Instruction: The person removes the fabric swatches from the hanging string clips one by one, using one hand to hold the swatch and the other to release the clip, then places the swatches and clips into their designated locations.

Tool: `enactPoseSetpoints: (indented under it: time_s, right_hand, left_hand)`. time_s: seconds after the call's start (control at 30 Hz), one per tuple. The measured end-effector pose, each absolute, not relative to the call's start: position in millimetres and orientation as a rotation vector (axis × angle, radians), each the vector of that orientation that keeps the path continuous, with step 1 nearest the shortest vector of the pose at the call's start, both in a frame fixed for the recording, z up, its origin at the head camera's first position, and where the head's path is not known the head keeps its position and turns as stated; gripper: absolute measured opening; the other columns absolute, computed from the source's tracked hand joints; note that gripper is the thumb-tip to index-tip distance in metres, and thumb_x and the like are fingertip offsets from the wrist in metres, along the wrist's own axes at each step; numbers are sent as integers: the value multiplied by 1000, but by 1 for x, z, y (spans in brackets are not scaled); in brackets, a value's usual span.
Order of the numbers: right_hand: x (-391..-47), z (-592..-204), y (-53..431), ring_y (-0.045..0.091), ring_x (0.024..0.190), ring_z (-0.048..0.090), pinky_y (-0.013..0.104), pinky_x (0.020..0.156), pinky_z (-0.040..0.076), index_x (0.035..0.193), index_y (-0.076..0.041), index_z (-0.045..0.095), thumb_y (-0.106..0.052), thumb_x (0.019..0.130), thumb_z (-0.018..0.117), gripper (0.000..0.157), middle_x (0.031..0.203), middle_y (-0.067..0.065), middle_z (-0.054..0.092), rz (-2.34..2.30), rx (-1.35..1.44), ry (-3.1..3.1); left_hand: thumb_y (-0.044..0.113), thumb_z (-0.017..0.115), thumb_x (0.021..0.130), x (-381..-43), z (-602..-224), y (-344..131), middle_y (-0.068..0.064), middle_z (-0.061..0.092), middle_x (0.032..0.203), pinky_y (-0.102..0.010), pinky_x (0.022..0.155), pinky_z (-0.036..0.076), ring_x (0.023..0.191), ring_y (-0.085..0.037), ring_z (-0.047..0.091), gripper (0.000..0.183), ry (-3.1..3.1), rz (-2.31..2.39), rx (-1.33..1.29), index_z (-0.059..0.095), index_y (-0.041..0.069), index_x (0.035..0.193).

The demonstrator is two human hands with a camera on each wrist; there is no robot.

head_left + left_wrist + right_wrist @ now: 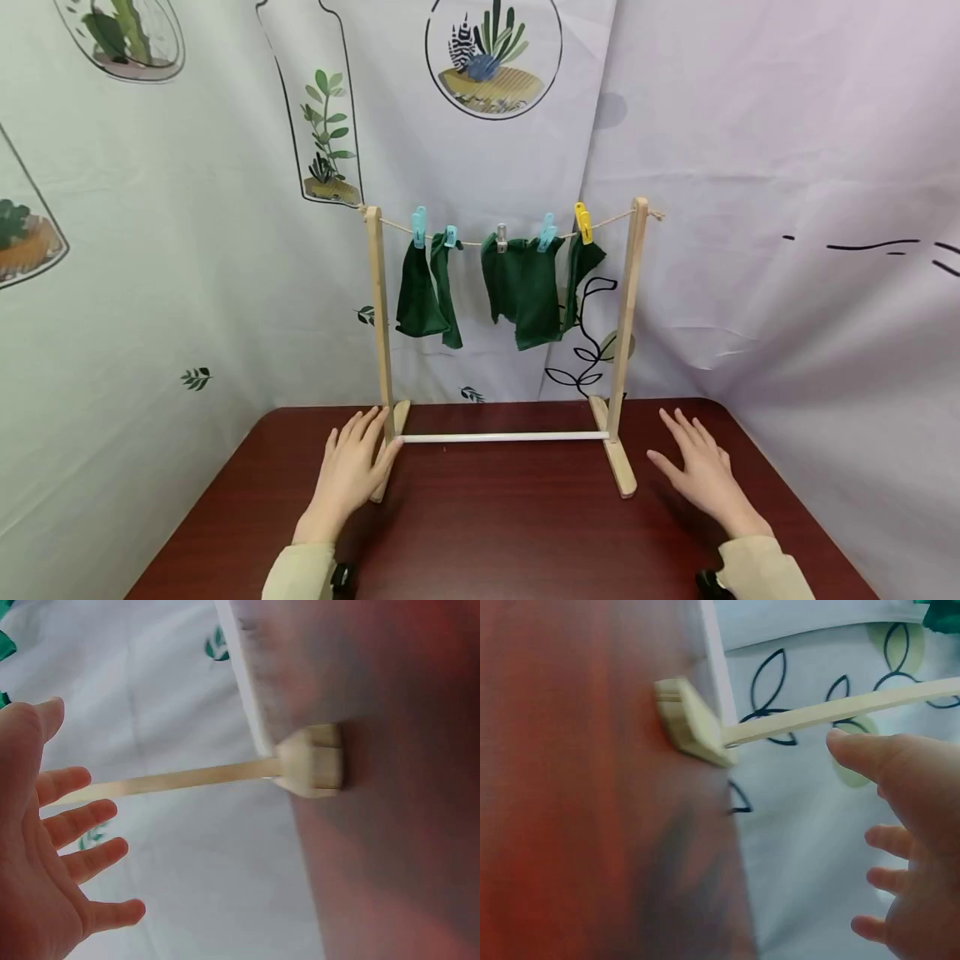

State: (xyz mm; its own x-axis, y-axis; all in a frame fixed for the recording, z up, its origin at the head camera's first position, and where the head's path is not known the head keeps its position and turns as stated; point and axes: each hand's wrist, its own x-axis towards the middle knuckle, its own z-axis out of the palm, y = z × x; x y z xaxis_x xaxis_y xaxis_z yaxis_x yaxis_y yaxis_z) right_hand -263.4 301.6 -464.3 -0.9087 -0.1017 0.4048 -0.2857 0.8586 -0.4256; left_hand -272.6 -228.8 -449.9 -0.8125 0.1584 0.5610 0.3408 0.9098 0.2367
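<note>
A small wooden drying rack (627,321) stands on the table, with a thin cord (396,226) tied between its two posts. Two dark green cloth pieces (536,287) hang from the cord, the left one (420,300) sagging in two strips. Light blue clothespins (419,227), a silver clip (502,238) and a yellow clothespin (583,223) pin them up. My left hand (348,475) hovers by the left post with spread fingers; in the left wrist view it is apart from the wood. To the right of the rack, my right hand (703,479) has its fingers spread, holding nothing.
The dark red-brown table (495,525) reaches back to a white curtain (750,208) printed with plants in jars. A white rod (502,437) joins the rack's two wooden feet (619,467) low down. Pale sleeves and dark wrist straps show at the front.
</note>
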Motion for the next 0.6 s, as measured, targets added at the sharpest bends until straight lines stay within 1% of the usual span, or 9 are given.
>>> enactPoseSetpoints:
  time_s: [0.13,0.3,0.43,0.6]
  right_hand:
    - [-270,-439,300,56,138,29,77,93,26,154,-3,38,-31,96,70,71,152,33,35,669,352,-2572]
    - [-276,-399,300,56,134,37,77,95,29,151,1,41,-21,96,70,66,147,34,42,643,445,-2462]
    - [-277,-363,298,55,132,40,72,99,33,152,-3,42,-19,98,68,62,148,31,44,670,483,-2388]
    - [-275,-319,289,51,130,44,69,99,36,151,-8,46,-22,100,66,57,145,28,49,703,487,-2309]
  left_hand:
    - [33,68,98,-279,-430,-226,-22,54,142,-68,104,35,130,-45,49,57,-2410,-460,-460,54,4,144]
    - [32,69,97,-284,-395,-220,-23,58,135,-61,99,44,123,-43,55,56,-2313,-470,-551,56,3,142]
    - [31,67,99,-285,-363,-216,-21,59,134,-59,97,47,121,-40,57,53,-2276,-518,-573,54,5,144]
    - [29,64,101,-287,-332,-210,-19,59,133,-56,93,50,120,-37,58,51,-2229,-569,-604,53,5,145]
